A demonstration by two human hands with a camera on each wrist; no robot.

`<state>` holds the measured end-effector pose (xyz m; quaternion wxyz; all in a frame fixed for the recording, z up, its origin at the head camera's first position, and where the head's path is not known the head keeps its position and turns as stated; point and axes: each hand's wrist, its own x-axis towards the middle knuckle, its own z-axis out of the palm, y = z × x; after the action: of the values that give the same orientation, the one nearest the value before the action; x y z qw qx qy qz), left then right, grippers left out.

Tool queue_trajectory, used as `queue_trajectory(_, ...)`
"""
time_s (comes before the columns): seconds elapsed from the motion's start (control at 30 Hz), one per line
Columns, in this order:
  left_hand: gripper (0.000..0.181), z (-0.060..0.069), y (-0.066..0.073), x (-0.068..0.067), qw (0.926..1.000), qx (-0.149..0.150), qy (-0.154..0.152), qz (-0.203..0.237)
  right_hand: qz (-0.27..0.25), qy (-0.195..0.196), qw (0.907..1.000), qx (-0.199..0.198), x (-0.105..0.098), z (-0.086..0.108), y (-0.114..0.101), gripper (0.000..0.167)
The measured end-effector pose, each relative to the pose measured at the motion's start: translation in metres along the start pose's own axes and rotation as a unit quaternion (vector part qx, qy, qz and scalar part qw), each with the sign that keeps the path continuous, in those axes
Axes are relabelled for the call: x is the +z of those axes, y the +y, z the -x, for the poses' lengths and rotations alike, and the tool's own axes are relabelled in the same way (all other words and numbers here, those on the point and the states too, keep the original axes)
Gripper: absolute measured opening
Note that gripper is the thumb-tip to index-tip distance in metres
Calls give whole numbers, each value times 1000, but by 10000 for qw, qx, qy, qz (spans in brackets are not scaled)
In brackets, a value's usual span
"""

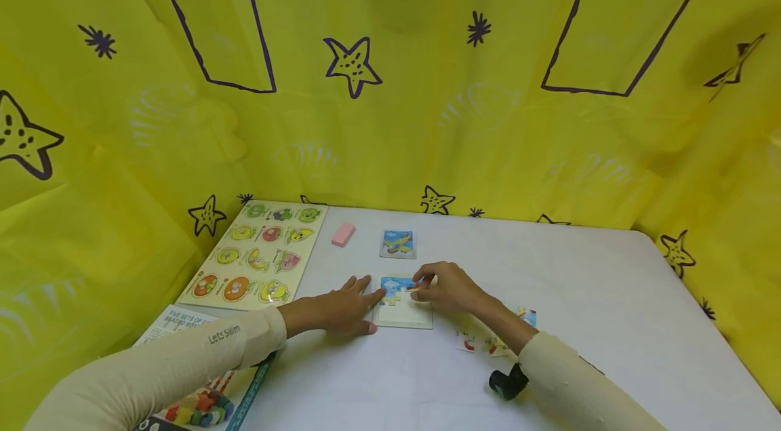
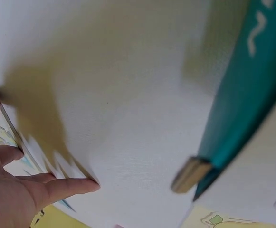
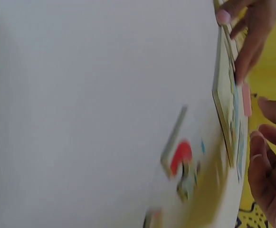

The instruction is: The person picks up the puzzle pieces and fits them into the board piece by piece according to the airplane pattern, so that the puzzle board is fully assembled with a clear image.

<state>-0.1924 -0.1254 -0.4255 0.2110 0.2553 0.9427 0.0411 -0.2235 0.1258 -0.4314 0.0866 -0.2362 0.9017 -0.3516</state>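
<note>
A small jigsaw board (image 1: 403, 316) lies on the white table, partly filled with blue-sky pieces along its top and left. My left hand (image 1: 348, 309) spreads its fingers at the board's left edge, fingertips touching it. Over the top right corner, my right hand (image 1: 448, 287) bends its thumb and fingers around a red-and-yellow puzzle piece (image 1: 417, 286). The right wrist view shows a gap between those fingers (image 3: 271, 110) and no piece in it; whether they grip it is unclear. Loose pieces (image 1: 466, 341) lie beneath the right forearm. Behind the board sits a finished plane puzzle (image 1: 398, 243).
A pink eraser-like block (image 1: 344, 234) lies at the back. To the left is a fruit picture board (image 1: 308, 214), with a printed box (image 1: 247, 404) in front of it. A black object (image 1: 508, 382) stands beside the right sleeve. Yellow curtain (image 1: 403, 133) borders the table.
</note>
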Motion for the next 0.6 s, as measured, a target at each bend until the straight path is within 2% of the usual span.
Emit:
queue_trajectory(0.4, 77, 2, -1, -2, 9999, 110, -13, -56, -92, -6, 9999, 71, -46, 44, 47, 31)
queue_trajectory(0.6, 85, 2, 0, -3, 9997, 27, -144, -190, -100, 8, 9998, 173, -63, 68, 66, 40)
